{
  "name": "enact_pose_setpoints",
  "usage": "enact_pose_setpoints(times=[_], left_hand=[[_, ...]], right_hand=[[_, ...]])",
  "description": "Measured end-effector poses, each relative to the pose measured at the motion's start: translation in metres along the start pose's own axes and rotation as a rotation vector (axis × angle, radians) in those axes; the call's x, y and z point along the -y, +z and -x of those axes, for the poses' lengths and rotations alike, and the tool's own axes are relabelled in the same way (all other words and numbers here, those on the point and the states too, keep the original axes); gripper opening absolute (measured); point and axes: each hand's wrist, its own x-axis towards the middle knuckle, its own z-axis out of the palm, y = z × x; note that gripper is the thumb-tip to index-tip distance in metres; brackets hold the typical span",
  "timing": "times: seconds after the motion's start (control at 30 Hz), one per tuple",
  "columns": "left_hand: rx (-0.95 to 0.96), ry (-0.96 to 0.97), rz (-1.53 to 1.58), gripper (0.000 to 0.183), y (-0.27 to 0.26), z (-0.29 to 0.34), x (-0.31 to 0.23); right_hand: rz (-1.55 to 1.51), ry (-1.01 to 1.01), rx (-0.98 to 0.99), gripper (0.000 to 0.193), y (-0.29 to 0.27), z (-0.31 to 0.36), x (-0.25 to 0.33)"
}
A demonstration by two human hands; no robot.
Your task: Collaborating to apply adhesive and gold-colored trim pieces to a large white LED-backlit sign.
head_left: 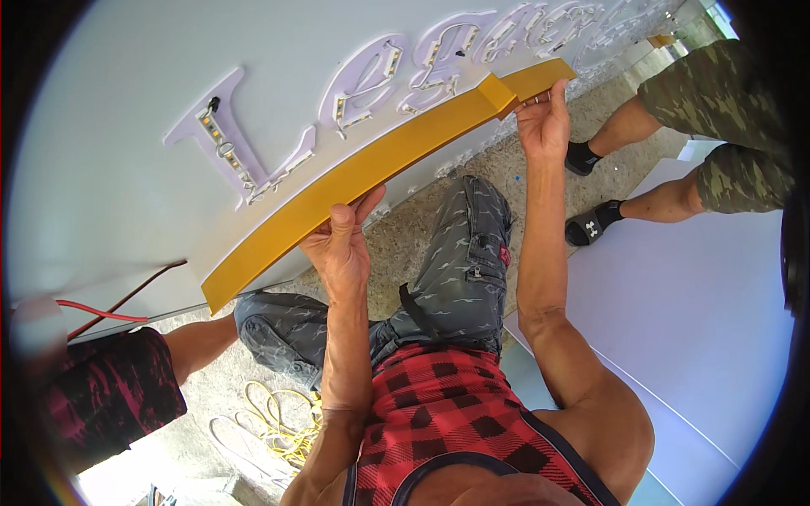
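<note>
A long gold-coloured strip [371,171] with a stepped bend near its right end lies along the front edge of a white panel [110,143]. My left hand [342,253] holds its near edge left of the middle, thumb up and fingers partly hidden beneath. Close to the right end, past the bend, my right hand [544,126] grips the strip, with a ring on one finger. Just beyond the strip, white letter shapes [228,126] on the panel carry LED modules [211,126] and wires.
To the right stands a person in camouflage shorts [709,93], near white sheets [666,278]. Another person's dark patterned shorts [110,388] show at the left. Red cable [101,312] lies by the panel's left end. A yellow cord [283,426] is coiled on the concrete floor.
</note>
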Motion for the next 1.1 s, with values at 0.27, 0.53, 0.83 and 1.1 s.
enact_pose_setpoints(times=[0.27, 0.53, 0.83, 1.1], left_hand=[[-0.041, -0.01, 0.005, 0.035, -0.003, 0.007, -0.001], [-0.037, -0.055, 0.035, 0.035, 0.005, 0.001, -0.003], [-0.009, -0.047, 0.055, 0.034, -0.002, 0.001, -0.006], [0.037, -0.023, 0.062, 0.032, -0.007, -0.003, -0.002]], right_hand=[[-0.087, 0.081, 0.119, 0.046, -0.005, 0.04, -0.008], [-0.058, 0.119, 0.199, 0.042, 0.004, 0.061, -0.027], [0.041, 0.087, 0.138, 0.029, 0.011, 0.067, -0.037], [0.052, 0.089, 0.158, 0.026, 0.009, 0.06, -0.04]])
